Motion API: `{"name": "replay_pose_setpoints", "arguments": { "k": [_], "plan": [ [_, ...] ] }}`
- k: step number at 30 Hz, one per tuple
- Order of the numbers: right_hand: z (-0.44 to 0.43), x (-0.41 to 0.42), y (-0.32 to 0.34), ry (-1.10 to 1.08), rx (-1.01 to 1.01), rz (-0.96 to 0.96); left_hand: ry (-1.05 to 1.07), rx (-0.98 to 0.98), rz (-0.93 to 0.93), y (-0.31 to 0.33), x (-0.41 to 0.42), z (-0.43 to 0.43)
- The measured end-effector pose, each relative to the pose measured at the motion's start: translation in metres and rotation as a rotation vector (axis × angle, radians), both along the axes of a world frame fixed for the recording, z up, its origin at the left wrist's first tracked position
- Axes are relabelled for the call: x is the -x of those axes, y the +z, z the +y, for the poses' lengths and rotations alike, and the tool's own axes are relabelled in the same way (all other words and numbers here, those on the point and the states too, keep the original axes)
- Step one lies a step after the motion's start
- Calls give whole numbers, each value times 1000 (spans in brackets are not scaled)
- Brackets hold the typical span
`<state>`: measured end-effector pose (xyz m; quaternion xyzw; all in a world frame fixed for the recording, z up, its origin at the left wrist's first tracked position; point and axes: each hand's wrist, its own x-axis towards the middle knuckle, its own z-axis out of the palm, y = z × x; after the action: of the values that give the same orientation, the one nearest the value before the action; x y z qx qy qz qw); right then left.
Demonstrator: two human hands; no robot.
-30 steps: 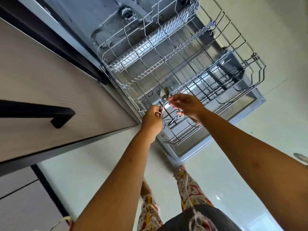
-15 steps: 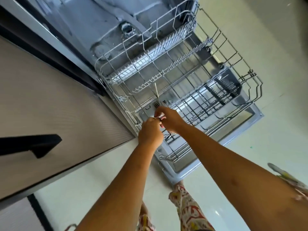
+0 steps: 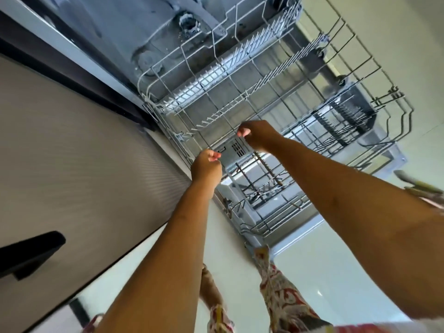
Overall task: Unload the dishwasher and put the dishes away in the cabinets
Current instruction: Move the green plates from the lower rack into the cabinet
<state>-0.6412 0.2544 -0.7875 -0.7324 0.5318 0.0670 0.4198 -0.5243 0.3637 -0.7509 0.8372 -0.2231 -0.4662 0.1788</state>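
Left hand (image 3: 206, 165) and right hand (image 3: 258, 138): both curled, contents indiscernible. Dishwasher rack (image 3: 211, 78) lies directly beyond them, no dishes discernible. Risk: any small pinched item could slip through its wires.

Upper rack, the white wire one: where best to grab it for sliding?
Hook fingers over the top rim wire of the upper rack, coming from above: the rim is a bare rod with open gaps beneath, and the rack looks unloaded.

Both arms reach over the open dishwasher's (image 3: 134, 25) pulled-out wire rack (image 3: 216, 78). The left grip (image 3: 206, 164) hangs at the rack's near left corner and the right grip (image 3: 257, 135) just beyond it. Both have curled fingers, and what they hold is unclear.
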Motion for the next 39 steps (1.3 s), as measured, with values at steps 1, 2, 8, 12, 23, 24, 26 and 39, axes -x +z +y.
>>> {"name": "replay_pose_setpoints", "arguments": {
  "k": [1,2,8,12,23,24,26,39],
  "plan": [
    [-2,-1,-1,-53,16,-25,16,1,8,-3,0,0],
    [-2,0,2,-104,38,-56,37,1,20,-4,1,0],
    [24,41,5,-290,67,-93,159,20,113,-13,17,16],
    [51,74,6,-339,98,-51,173,48,186,-4,45,36],
    [160,129,33,-1034,604,-183,-271,96,111,11,101,112],
    [175,134,31,-1157,584,-167,-343,106,99,13,103,122],
    [204,141,25,-1278,474,-81,-467,83,106,13,106,142],
    [224,125,-79,195,-117,527,-731,-143,13,-60,97,198]
  ]
}}
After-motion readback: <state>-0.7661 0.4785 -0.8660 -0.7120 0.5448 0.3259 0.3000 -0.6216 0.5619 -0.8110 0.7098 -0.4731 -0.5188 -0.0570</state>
